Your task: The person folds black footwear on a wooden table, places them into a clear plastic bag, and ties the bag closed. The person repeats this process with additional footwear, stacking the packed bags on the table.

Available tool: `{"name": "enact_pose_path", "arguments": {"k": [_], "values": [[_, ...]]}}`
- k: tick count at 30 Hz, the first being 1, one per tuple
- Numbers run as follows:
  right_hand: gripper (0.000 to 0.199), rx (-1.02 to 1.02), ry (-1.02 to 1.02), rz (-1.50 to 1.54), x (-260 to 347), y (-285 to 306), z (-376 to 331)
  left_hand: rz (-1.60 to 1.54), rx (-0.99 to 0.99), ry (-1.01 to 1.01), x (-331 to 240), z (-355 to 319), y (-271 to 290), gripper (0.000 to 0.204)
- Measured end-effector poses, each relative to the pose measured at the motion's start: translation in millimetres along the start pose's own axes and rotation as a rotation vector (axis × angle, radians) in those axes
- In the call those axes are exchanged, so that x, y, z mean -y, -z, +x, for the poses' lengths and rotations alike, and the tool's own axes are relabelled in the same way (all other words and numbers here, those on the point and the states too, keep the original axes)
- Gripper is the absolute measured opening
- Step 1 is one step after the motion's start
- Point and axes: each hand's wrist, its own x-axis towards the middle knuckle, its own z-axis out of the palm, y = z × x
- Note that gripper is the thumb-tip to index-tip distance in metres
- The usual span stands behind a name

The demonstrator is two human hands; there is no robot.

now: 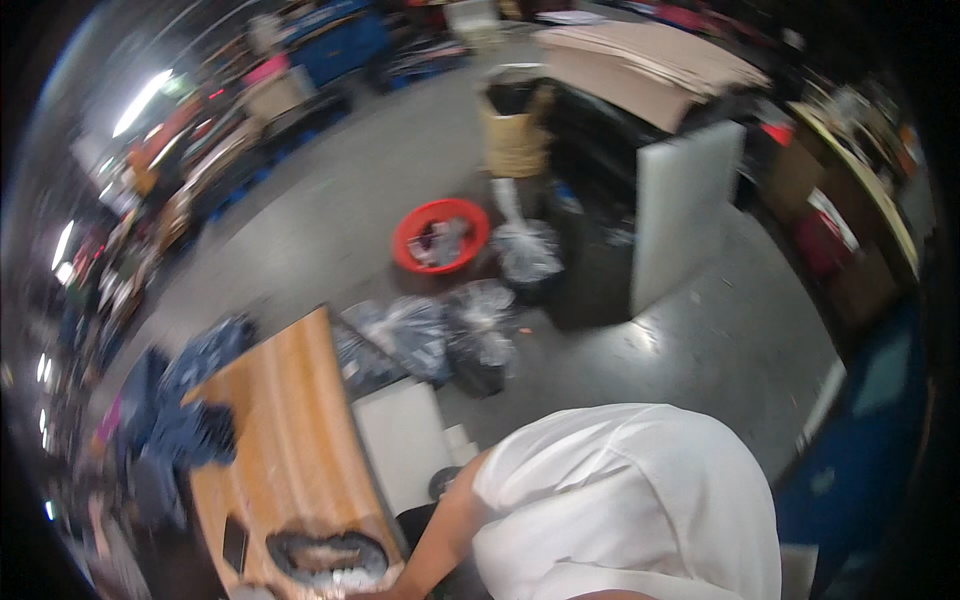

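My right arm (448, 530), in a white short sleeve, reaches down and left to the wooden table (290, 400). My right hand (395, 592) is at the lower edge of the picture, mostly cut off, and its fingers are hidden. Close by it on the tabletop lies a dark grey oval thing (285, 560) with a pale, shiny middle; blur hides its kind. To its left rests a flat black rectangle like a phone (235, 543). Dark blue folded cloth (205, 435) lies over the table's left edge. My left hand does not show clearly.
Plastic bags (415, 335) sit on the floor beyond the table, near a red basin (402, 245) holding scraps. A tan bin (515, 145), a white upright panel (685, 210) and stacked brown sheets (640, 65) stand farther back. Blue panelling (860, 480) is at right.
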Motion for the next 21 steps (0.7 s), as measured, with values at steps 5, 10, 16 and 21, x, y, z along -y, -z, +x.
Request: {"name": "enact_pose_path", "arguments": {"k": [5, 10, 16, 21], "values": [[0.056, -0.16, 0.106, -0.143, 7, 35, -4, -0.056, 0.14, -0.03, -7, 10, -43, 0.057], [0.057, -0.201, 0.112, -0.178, 15, 71, -12, -0.058, 0.191, -0.021, -12, 12, -57, 0.054], [0.059, -0.128, 0.148, -0.068, 11, 81, 5, -0.009, 0.199, -0.024, -18, 23, -41, 0.051], [0.06, 0.136, 0.163, 0.363, 15, 42, 16, 0.037, 0.127, 0.084, -24, 9, 1, 0.049]]}}
